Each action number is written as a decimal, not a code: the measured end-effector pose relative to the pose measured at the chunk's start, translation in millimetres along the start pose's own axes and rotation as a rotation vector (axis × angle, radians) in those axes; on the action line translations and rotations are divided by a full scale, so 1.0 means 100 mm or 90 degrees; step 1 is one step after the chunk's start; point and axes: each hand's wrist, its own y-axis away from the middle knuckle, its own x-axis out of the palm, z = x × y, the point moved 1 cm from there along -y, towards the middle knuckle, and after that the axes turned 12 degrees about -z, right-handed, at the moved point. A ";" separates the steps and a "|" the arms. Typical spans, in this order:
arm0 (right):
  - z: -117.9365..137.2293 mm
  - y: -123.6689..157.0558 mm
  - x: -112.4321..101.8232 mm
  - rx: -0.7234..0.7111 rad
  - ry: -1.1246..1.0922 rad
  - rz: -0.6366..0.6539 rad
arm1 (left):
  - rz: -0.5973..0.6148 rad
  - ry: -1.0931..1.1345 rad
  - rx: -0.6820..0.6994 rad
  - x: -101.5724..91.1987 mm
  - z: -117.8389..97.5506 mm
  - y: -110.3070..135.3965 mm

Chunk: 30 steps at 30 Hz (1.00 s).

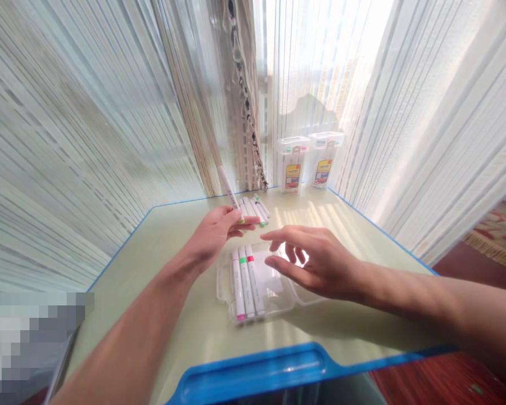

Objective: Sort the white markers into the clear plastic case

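Observation:
My left hand [224,224] pinches a white marker [227,187] between thumb and fingers, its long body tilted up and its green-marked end at the fingertips. Just beyond that hand, several more white markers [257,209] lie together on the table. My right hand [310,256] hovers over an opened clear plastic case [278,301], fingers apart and curved, holding nothing. Three markers lie side by side in the case's left part: one with a pink end [238,287], one with a green band [245,281] and one with a red band [255,278].
Two clear cases with yellow labels, a left one [292,166] and a right one [324,163], stand at the table's back edge. The pale table [160,247] has a blue rim with a recessed tray [253,374] in front. String curtains [109,101] hang behind and on both sides.

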 end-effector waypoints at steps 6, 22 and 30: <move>-0.05 -0.04 0.00 0.061 0.003 -0.061 | 0.158 0.040 -0.017 0.17 -0.04 0.18; -0.09 -0.08 -0.01 0.080 -0.064 -0.113 | 0.131 0.111 0.058 0.17 -0.05 0.20; -0.14 -0.11 -0.05 0.225 -0.122 -0.149 | 0.020 0.146 0.097 0.10 -0.11 0.16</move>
